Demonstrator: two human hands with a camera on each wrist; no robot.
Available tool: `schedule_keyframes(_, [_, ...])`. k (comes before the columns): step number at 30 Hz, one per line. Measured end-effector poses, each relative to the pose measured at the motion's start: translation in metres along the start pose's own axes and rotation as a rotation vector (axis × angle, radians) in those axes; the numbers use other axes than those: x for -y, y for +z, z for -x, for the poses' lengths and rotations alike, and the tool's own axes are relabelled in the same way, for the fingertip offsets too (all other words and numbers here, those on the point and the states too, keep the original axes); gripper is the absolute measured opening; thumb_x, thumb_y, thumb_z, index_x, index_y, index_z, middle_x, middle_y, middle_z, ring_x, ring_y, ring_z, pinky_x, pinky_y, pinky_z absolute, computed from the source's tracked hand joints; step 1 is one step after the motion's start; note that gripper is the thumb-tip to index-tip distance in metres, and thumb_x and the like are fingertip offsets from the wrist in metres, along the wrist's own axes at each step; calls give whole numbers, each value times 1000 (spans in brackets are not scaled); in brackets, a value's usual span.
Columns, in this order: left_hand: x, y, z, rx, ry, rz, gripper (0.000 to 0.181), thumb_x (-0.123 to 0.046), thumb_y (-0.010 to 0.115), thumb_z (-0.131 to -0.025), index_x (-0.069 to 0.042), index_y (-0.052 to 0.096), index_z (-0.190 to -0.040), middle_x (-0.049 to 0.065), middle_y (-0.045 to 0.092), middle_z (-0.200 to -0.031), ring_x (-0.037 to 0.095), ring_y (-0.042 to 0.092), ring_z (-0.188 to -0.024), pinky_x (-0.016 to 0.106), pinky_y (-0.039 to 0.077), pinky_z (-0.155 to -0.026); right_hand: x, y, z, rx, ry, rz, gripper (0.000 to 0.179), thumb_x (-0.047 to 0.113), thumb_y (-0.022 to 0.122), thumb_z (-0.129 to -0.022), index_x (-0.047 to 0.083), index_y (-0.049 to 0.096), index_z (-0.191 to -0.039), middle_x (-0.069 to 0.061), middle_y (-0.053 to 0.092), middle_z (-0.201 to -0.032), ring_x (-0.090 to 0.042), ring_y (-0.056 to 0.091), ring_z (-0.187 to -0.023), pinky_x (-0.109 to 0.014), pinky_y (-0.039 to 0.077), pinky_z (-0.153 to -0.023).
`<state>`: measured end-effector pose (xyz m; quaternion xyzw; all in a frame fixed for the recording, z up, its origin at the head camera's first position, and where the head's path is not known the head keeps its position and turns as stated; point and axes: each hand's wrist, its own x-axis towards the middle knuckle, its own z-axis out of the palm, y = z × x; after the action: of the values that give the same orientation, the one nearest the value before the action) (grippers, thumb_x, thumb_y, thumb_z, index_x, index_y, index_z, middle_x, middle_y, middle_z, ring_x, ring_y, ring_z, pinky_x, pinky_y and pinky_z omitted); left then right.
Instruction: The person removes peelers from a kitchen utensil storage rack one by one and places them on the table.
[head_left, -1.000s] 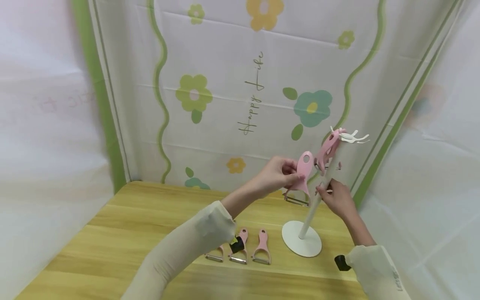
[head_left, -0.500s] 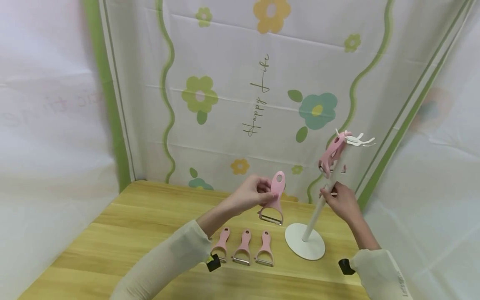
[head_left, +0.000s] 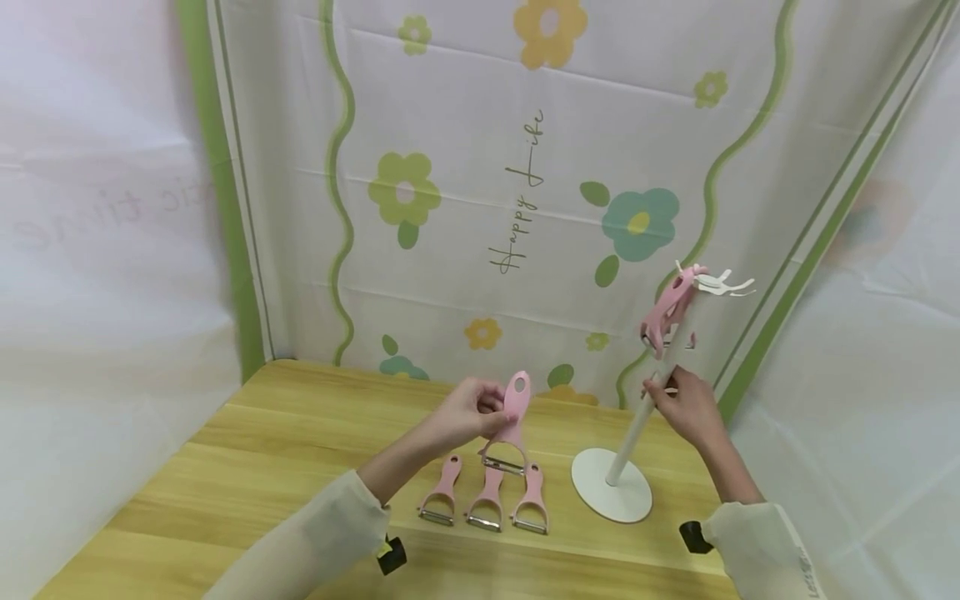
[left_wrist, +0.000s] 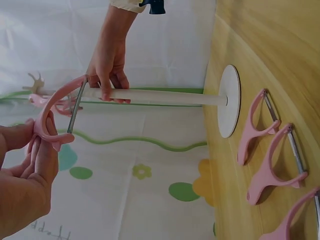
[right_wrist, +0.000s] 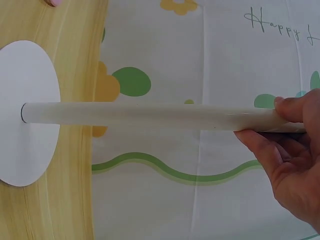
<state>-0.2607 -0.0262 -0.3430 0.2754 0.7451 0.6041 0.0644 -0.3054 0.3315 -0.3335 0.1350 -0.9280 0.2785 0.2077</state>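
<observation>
My left hand (head_left: 467,414) pinches a pink Y-shaped peeler (head_left: 516,408) by its handle, blade end down, above the row on the table. In the left wrist view the held peeler (left_wrist: 50,107) shows its metal blade, with thumb and fingers at its neck. My right hand (head_left: 688,406) grips the post of a white stand (head_left: 628,442), below its top hooks; the right wrist view shows thumb and fingers around the post (right_wrist: 150,115). Pink peelers (head_left: 667,307) hang from the stand's hooks, partly overlapping each other.
Three more pink peelers lie in a row on the wooden table (head_left: 300,450): a left one (head_left: 447,483), a middle one (head_left: 491,492) and a right one (head_left: 532,492). The stand's round base (head_left: 600,500) is right of them. A flowered curtain (head_left: 465,233) hangs behind.
My left hand has moved left and down with the peeler, away from the stand to over the row. The right hand still holds the post.
</observation>
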Motion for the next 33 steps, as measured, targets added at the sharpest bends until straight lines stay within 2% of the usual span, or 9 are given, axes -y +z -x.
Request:
schedule_keyframes(6, [15,-7,10,-11,-31,-1,10,4,59,-92,8,65,-99,4,65,-78,8,62,-68,19,55,-62,-3,0,0,1,2,-5,22,14,59,-100,-7,62,-105,-28,70,-99,-47,68,-97,-48,62,-71])
schedule_keyframes(14, [35,-21,25,-34,-68,-4,11,4,57,-94,9,65,-100,4,65,-77,11,65,-69,26,60,-65,-4,0,1,-6,15,-23,26,18,59,-101,-8,62,-105,-29,70,-99,-47,68,-97,-47,62,-72])
schedule_keyframes(22, [56,-36,38,-35,-100,-32,10,4,56,-95,8,64,-99,3,63,-76,12,66,-71,35,63,-70,-6,1,3,-17,9,-18,22,14,60,-100,-8,62,-103,-28,70,-98,-46,68,-96,-47,62,-73])
schedule_keyframes(27, [67,-47,47,-43,-130,-35,13,5,54,-94,10,62,-103,4,59,-75,13,63,-72,30,62,-71,-7,1,1,-16,3,1,24,16,59,-100,-7,62,-104,-28,70,-100,-46,68,-98,-50,61,-76])
schedule_keyframes(33, [82,-61,56,-46,-169,-31,17,5,53,-95,11,61,-108,6,64,-81,14,65,-77,31,62,-72,-6,3,-2,-29,-6,0,24,16,59,-101,-7,61,-105,-28,70,-100,-46,68,-98,-51,60,-78])
